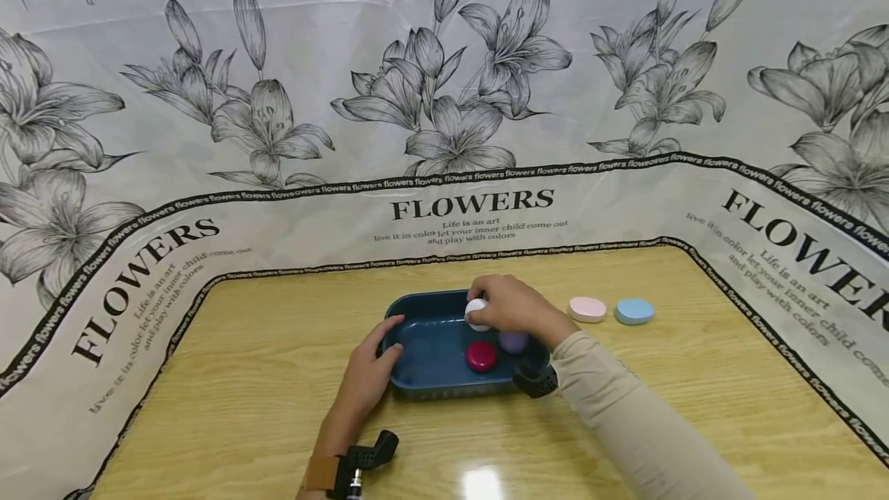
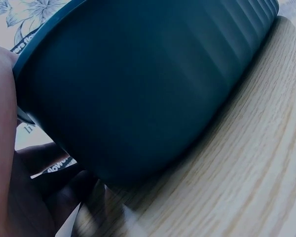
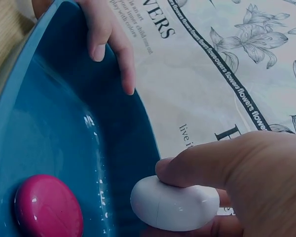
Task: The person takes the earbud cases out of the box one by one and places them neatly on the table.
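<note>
A dark blue plastic bin (image 1: 430, 353) with rounded corners sits on the table. My left hand (image 1: 366, 369) holds its left end, with the thumb and a finger over the rim; the left wrist view shows the bin's outer wall (image 2: 128, 89) close up. My right hand (image 1: 512, 305) pinches a small white rounded case (image 3: 175, 203) with a fine seam, above the bin's far right part. Inside the bin lie a glossy dark pink round case (image 1: 481, 357) and a purple one (image 1: 514, 342), the latter partly hidden by the right hand.
To the right of the bin, a pale pink oval case (image 1: 587, 309) and a light blue oval case (image 1: 634, 312) lie side by side on the wood-grain table (image 1: 264, 376). White cloth (image 1: 479, 222) printed with flowers and lettering borders the table at the back and both sides.
</note>
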The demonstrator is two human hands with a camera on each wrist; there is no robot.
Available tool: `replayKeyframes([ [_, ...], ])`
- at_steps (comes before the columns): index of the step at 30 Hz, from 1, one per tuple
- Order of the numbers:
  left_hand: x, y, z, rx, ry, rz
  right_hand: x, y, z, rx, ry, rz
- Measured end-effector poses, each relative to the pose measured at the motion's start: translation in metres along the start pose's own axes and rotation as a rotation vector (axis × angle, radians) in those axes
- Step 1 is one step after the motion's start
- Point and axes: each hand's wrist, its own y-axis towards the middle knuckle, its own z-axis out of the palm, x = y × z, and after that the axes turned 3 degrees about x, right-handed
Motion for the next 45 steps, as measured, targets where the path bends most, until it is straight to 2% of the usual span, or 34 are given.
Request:
replayKeyframes([
  [10,-0.002,0.002,0.003,0.004,-0.013,0.006,-0.005,-0.006,-0.003,-0.078,0.061,0.024],
  [19,0.004,-0.006,0.002,0.008,0.003,-0.016,-0.013,-0.011,0.010,-0.114,0.135,0.023],
  [28,0.003,-0.001,0.003,-0.006,-0.008,-0.010,-0.018,-0.014,0.005,-0.180,0.207,0.007],
  [38,0.004,-0.007,0.008,0.011,-0.032,-0.009,-0.024,-0.033,0.003,-0.246,0.239,0.090],
  [45,0.003,-0.003,0.003,-0.012,-0.027,-0.002,-0.026,-0.035,0.001,-0.291,0.257,0.109],
])
